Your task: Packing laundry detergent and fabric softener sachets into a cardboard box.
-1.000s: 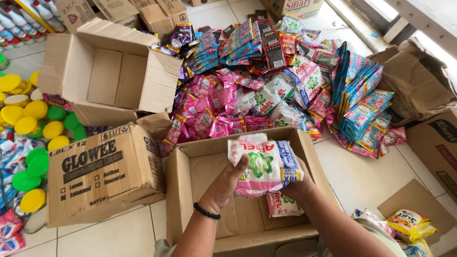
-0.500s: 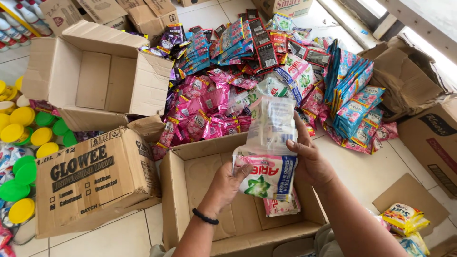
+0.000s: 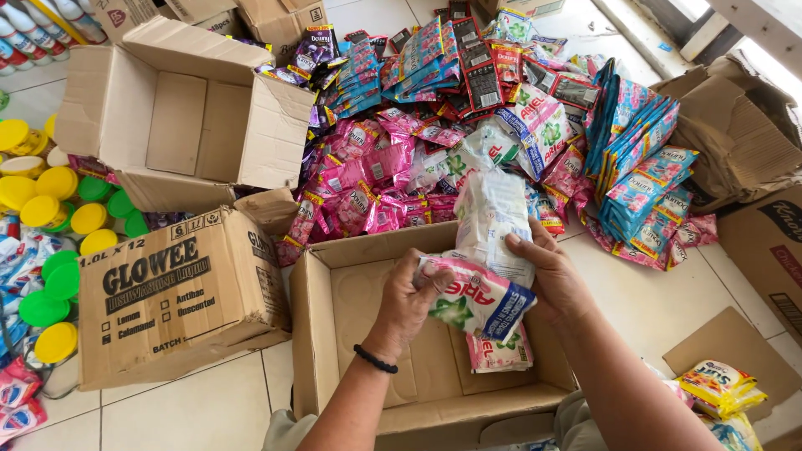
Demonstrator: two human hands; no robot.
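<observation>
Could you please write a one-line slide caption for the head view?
Both hands, left hand and right hand, hold a strip of sachets over an open cardboard box.

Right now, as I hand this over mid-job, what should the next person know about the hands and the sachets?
Left hand: grips the lower end of a strip of white detergent sachets, over the open cardboard box.
Right hand: holds the same strip from the right side, its upper part folded upward.
Done: one white sachet pack lies on the box floor.
Left: a large heap of mixed sachets sits on the tiled floor behind the box; an empty open box stands at the far left.
</observation>
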